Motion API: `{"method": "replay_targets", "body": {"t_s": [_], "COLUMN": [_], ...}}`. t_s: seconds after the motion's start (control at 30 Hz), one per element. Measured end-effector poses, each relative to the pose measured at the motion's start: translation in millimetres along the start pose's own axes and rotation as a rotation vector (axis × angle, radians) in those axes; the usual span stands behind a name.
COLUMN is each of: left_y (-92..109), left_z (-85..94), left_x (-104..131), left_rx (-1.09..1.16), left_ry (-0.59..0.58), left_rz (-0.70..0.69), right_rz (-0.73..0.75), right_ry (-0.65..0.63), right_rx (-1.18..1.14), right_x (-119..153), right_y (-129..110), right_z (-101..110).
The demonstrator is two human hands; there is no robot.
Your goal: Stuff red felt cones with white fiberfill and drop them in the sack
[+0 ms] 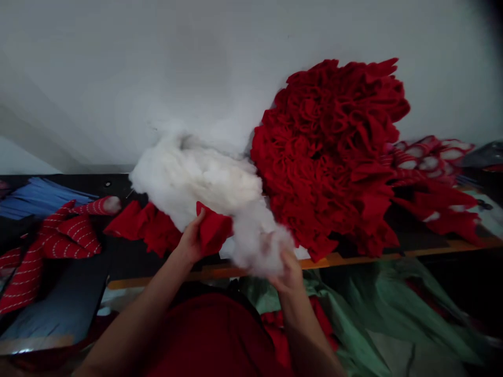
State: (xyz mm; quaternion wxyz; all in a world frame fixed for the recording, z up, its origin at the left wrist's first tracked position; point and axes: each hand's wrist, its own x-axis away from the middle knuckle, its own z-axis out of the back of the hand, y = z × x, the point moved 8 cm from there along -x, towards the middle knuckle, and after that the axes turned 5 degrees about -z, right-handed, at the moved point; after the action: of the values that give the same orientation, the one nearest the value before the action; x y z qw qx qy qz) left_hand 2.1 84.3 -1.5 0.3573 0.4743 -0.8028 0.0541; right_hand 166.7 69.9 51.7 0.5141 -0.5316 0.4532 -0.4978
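So I'm standing here watching someone working bare-handed at a long black desk (126, 263). Their left grip (193, 238) is pinching a small bright-red cloth piece (214, 233), and it's hanging just in front of a big white heap of fluffy fiber (196, 175). Their right grip (290, 269) is grasping a loose, wispy white tuft of fiber (257, 243), which is sitting right beside the cloth. Can't tell if they're actually touching, or if the tuft is joining onto the heap; it's kinda blurry. A huge ruffled pile of red cloth (326, 157) is leaning against the pale wall (236, 68) to the right of the fluff. Over on the left, some crumpled red cloth pieces (145, 225) are lying next to red stuffed shapes with white dashed stripes (70, 238), and flat blue strips (39, 198) are lying behind those.
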Motion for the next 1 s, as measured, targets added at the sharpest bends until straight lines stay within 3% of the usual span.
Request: {"method": "replay_targets", "body": {"t_s": [0.07,0.2,0.27,0.37,0.47,0.53,0.63,0.7,0.8,0.9,1.0], "left_y": [2,7,8,7,1,-2,-3,3,17,21,22], "left_z": [-4.9,-13.1,-14.7,-13.5,-10.8,-10.1,-1.1,8.0,12.1,5.5,-4.5], "left_x": [6,18,23,28,25,23,24,31,57,87,103], "left_rx": [0.011,0.035,0.029,-0.006,-0.005,-0.015,-0.12,-0.265,-0.68,-1.185,-1.464], "left_ry": [0.0,0.001,0.003,0.013,0.022,0.011,0.068,0.123,0.167,0.253,0.299], "left_rz": [-0.033,-0.114,-0.142,-0.177,-0.196,-0.213,-0.287,-0.441,-0.842,-1.216,-1.443], "right_rz": [-0.02,0.285,0.366,0.238,0.044,0.025,-0.025,-0.16,-0.313,-0.373,-0.405], "right_ry": [-0.107,-0.156,-0.21,-0.334,-0.15,0.0,-0.068,-0.104,-0.013,-0.024,-0.1], "right_rx": [0.064,0.337,0.367,0.273,0.145,0.13,0.074,-0.072,-0.305,-0.406,-0.388], "right_x": [7,15,16,11,-2,-7,-10,-9,-4,0,2], "right_y": [-11,-49,-52,-31,-8,-3,6,18,32,36,37], "right_z": [-28,-64,-78,-92,-80,-69,-74,-77,-73,-77,-84]}}
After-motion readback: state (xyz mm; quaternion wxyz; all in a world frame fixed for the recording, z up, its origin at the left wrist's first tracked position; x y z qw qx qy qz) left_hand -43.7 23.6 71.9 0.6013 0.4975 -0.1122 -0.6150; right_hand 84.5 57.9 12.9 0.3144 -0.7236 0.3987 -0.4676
